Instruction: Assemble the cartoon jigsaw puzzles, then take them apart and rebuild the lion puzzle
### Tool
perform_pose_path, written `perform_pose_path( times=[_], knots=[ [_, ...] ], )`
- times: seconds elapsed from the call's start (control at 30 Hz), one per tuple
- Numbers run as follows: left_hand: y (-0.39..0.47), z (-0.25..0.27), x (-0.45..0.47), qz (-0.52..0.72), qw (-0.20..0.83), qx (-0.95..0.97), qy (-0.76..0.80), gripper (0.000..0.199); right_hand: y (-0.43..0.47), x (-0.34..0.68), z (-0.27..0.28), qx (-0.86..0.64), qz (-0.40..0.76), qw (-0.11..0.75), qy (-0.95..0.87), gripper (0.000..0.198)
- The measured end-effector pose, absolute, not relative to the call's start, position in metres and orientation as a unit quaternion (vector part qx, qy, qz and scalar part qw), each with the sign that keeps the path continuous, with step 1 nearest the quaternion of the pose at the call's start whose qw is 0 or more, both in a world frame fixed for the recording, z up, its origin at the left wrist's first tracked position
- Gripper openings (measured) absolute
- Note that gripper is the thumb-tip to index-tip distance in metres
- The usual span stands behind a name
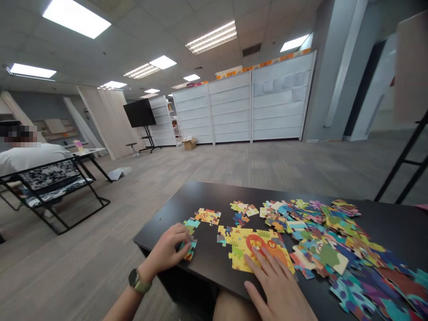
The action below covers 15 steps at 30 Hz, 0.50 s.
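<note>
My left hand (170, 247), a watch on its wrist, is curled at the table's left part, with its fingers closed on a teal puzzle piece (190, 254) that they partly cover. Just beyond it lies another teal and green piece (191, 224). My right hand (276, 278) rests flat with fingers spread over the lower right of a joined yellow puzzle section (239, 249) showing two lions. Behind, a small joined orange and yellow cluster (207, 216) and a few blue and red pieces (240, 218) lie apart from it.
A large heap of loose puzzle pieces (329, 236) spreads over the right side of the black table (200, 191). At far left a person (36, 154) sits on a chair (53, 178). White shelving (230, 111) and a screen on a stand (139, 113) stand farther off.
</note>
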<state>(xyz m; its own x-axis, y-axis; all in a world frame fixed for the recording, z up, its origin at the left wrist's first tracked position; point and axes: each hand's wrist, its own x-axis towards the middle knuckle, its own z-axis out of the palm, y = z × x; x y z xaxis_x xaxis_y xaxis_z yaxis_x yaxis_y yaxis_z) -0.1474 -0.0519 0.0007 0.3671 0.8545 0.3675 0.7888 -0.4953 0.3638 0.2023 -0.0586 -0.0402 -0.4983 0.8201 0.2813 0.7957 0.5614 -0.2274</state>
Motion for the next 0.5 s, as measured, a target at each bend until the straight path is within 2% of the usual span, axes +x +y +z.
perform_pose_path(
  times=[0.1, 0.23, 0.4, 0.5],
  knots=[
    [-0.007, 0.011, -0.138, 0.249, 0.088, 0.828, 0.494, 0.011, -0.058, 0.202, -0.04, -0.47, 0.034, 0.175, -0.864, 0.051],
    [0.056, 0.018, -0.129, 0.195, 0.139, 0.864, 0.443, 0.049, -0.061, 0.202, -0.032, -0.475, 0.048, 0.163, -0.864, 0.051],
    [0.08, 0.015, -0.132, 0.156, 0.158, 0.887, 0.405, 0.037, -0.066, 0.203, -0.022, -0.481, 0.075, 0.159, -0.859, 0.052],
    [0.076, 0.015, -0.134, 0.148, 0.14, 0.892, 0.404, 0.041, -0.067, 0.203, -0.021, -0.485, 0.079, 0.156, -0.857, 0.051]
  ],
)
